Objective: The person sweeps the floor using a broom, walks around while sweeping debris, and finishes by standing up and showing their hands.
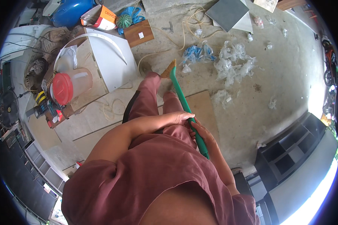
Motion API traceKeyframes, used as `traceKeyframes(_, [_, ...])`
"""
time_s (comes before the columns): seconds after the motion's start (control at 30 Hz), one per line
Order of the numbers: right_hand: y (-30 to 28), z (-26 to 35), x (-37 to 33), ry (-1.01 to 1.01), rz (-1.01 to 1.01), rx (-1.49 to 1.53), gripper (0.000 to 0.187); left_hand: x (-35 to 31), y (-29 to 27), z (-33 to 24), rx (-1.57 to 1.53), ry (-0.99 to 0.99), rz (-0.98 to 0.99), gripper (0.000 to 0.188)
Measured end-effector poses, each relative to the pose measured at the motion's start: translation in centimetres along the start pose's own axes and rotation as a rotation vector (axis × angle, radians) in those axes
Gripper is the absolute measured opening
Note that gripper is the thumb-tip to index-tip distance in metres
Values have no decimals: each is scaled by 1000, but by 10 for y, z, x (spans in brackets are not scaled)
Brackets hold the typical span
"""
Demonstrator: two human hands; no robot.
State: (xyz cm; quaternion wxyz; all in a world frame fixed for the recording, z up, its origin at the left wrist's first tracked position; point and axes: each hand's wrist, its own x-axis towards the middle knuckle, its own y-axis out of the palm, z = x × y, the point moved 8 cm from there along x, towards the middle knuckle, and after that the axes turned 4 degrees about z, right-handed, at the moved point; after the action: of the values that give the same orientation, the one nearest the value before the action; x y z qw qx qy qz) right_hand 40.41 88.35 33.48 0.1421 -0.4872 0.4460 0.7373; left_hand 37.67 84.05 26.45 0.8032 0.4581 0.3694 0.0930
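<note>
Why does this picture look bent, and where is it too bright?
Head view: fisheye lens, so the dark shelf unit bows toward the picture's edge; head view: white glare at lower right swallows detail; head view: the green-handled tool in the left hand and right hand is fairly clear.

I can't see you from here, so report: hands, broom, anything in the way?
Left hand, right hand: both on green-handled broom. Broom slanted, bristles forward. Possible obstruction: crumpled clear plastic on floor, ahead and right.
</note>
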Motion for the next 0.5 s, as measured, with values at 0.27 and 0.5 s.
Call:
traceKeyframes(0.27, [14, 30, 23, -10, 145, 48, 49, -27, -2, -41, 162, 239, -327, 35])
traceKeyframes(0.5, [24, 37, 109, -75, 221, -218, 40, -56, -59, -63, 7, 499, -645, 39])
